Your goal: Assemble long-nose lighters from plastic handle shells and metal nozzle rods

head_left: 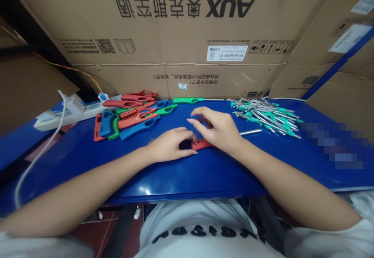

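A red lighter handle [200, 144] with a slim silver tube [250, 132] lies on the blue table in front of me. At its left end, my left hand [175, 144] is closed, thumb along the near side and fingertips on the far side. A thin metal piece [196, 135] stands upright at that end, by the left fingertips. Over the handle hovers my right hand [220, 129], its thumb and forefinger curved with their tips apart. Its other fingers are mostly hidden, and the hand covers the middle of the lighter. Small metal parts [152, 141] show partly behind my left hand.
Red, blue and green lighter handles [134, 119] are heaped at the left. Silver tubes with teal ends [267, 115] form a pile at the right. A green lighter [187, 100] lies along the cardboard wall [175, 71]. A white power strip [70, 113] trails a cable.
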Demonstrator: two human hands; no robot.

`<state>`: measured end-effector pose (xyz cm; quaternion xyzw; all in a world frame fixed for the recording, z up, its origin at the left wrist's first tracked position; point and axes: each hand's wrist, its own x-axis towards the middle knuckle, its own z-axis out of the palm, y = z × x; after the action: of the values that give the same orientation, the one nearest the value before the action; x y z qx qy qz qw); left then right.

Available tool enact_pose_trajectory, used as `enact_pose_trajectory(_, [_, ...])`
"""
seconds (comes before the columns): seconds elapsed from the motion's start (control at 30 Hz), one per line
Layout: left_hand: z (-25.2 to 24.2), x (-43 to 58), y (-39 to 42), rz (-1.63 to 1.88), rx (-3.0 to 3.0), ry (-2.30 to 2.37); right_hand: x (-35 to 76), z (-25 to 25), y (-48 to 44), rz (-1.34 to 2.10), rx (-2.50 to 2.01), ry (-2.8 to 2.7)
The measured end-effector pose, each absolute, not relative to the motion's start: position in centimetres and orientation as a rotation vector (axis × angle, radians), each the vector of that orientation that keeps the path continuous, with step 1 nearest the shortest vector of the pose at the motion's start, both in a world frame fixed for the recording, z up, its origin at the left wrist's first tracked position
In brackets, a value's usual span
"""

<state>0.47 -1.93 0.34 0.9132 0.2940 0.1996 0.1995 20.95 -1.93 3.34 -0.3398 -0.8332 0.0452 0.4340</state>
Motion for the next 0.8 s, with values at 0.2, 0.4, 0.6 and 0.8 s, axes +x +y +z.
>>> enact_pose_trajectory(0.2, [0.3,0.4,-1.9,0.579,2.566,0.814,21.4,3.7,-1.3,0.262,-0.802,-2.081])
enact_pose_trajectory(0.4, [0.2,0.4,-1.9,0.569,2.558,0.823,21.9,4.1,-0.7,0.223,-0.769,-2.092])
enact_pose_trajectory(0.6, [0.1,0.3,-1.7,0.610,2.563,0.809,21.8,4.2,-1.0,0.415,-0.673,-2.149])
enact_pose_trajectory(0.8, [0.4,0.5,-1.7,0.617,2.540,0.782,22.3,4.5,-0.5,0.211,-0.682,-2.126])
